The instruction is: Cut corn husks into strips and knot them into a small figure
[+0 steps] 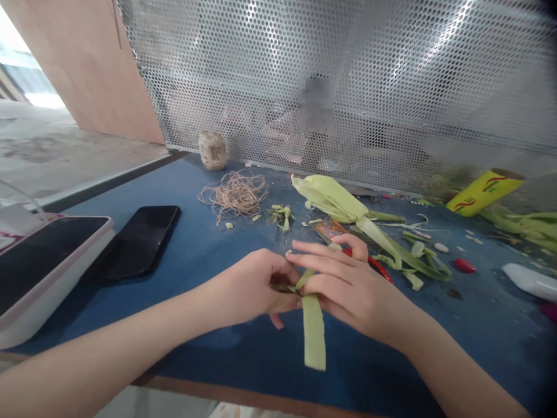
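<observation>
My left hand point(256, 287) and my right hand point(343, 281) meet over the blue table point(200, 244) near its front edge. Both pinch a pale green leaf strip point(314, 331) at its top end; the strip hangs down toward me from between the fingers. The left hand's fingers are curled round the strip's folded upper part. The right hand's fingers lie long across it, thumb pressing. Just behind the right hand lie red-handled scissors point(378, 268), partly hidden.
A pile of green leaves point(339, 200) and trimmed scraps point(281, 213) lies behind the hands. A tangle of twine point(237, 194) and a twine ball point(212, 150) sit at the back. A black phone point(139, 238) and a white device point(39, 267) lie left. A perforated metal screen point(348, 87) closes the back; a yellow roll point(485, 191) lies right.
</observation>
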Demonstrator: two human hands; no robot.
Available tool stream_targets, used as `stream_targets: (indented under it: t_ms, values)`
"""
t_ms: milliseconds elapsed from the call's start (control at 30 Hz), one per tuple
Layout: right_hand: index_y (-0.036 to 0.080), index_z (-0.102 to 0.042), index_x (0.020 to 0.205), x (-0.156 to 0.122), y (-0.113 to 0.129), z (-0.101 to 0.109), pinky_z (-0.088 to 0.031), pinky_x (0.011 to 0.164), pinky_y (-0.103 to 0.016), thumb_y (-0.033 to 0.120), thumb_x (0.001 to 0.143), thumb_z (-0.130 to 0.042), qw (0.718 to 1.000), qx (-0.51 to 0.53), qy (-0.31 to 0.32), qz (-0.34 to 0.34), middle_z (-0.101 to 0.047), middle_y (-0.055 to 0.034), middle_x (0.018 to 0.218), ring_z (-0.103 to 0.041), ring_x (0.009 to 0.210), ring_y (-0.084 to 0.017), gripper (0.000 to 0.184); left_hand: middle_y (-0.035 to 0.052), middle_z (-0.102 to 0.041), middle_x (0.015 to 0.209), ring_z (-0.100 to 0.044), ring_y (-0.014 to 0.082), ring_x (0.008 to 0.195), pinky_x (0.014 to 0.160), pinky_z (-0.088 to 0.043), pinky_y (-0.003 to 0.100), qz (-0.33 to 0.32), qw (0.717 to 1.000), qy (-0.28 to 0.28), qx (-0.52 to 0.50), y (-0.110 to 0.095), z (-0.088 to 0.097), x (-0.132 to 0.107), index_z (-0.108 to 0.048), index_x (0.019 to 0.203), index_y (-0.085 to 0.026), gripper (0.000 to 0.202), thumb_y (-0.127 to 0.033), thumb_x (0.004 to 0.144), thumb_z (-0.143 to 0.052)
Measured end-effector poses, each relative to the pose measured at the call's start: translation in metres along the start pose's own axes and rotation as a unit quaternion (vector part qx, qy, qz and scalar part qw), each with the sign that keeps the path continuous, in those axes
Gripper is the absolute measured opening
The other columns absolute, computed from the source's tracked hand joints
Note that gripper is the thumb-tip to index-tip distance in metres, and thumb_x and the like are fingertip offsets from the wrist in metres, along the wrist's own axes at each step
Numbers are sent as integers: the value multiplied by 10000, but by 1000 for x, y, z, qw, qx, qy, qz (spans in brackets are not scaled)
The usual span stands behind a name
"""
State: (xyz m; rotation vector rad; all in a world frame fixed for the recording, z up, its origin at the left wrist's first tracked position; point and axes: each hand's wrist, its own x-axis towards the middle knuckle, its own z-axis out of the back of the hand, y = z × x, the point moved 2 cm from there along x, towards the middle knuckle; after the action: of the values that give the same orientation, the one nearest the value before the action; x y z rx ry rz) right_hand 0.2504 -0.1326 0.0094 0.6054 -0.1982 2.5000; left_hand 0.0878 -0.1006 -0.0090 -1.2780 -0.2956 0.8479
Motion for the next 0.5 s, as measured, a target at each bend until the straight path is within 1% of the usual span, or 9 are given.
stream_targets:
  t_ms: [67, 167, 233, 300, 367, 433, 500]
  values:
    - [188, -553, 856, 1, -1, -3, -292, 912, -379, 170, 924, -385, 999, 35, -2, -23, -628, -77, 1130, -558, 1047, -164, 182, -32, -566, 587, -599, 117, 517, 486, -496, 199, -7, 1000, -13, 15, -2, -1, -1, -621, 706, -125, 142, -266, 709, -617]
    - [209, -506, 858, -1, -2, -8, -324, 837, -349, 198, 903, -437, 994, 78, -11, -80, -650, -46, 1013, -586, 924, -154, 84, -40, -543, 583, -575, 112, 505, 471, -500, 205, -14, 1000, -27, -3, -3, -1, -1, -592, 685, -134, 153, -281, 695, -633]
    - [220, -467, 859, -3, -3, -12, -354, 799, -335, 224, 878, -480, 987, 100, -17, -125, -645, -27, 917, -576, 825, -155, 24, -47, -518, 579, -544, 99, 488, 459, -504, 209, -14, 999, -28, -12, -4, -1, -2, -583, 677, -137, 173, -302, 705, -627]
    - [230, -444, 861, -5, -4, -14, -386, 744, -314, 244, 853, -512, 979, 116, -21, -167, -626, -16, 843, -542, 773, -164, 69, -53, -493, 578, -515, 88, 487, 460, -507, 208, -24, 999, -23, -14, -6, 0, -3, -592, 690, -140, 169, -304, 712, -626]
    - [237, -445, 849, -6, -5, -15, -402, 688, -287, 249, 832, -532, 970, 133, -21, -201, -606, -14, 813, -515, 765, -173, 89, -53, -491, 586, -501, 84, 504, 480, -511, 208, -32, 999, -13, -24, -8, 1, -4, -607, 716, -140, 177, -315, 712, -635]
    - [238, -446, 827, -6, -6, -15, -396, 642, -264, 228, 819, -536, 967, 144, -19, -210, -584, -4, 771, -493, 736, -169, 91, -48, -507, 605, -502, 85, 527, 507, -512, 210, -36, 998, -1, -44, -9, 1, -5, -617, 736, -139, 202, -339, 718, -636]
    - [233, -435, 810, -6, -6, -14, -379, 652, -268, 200, 819, -519, 972, 142, -19, -188, -567, 8, 742, -473, 695, -155, 91, -45, -517, 607, -496, 83, 543, 522, -507, 203, -34, 997, 1, -69, -9, 0, -4, -622, 725, -138, 212, -349, 722, -637]
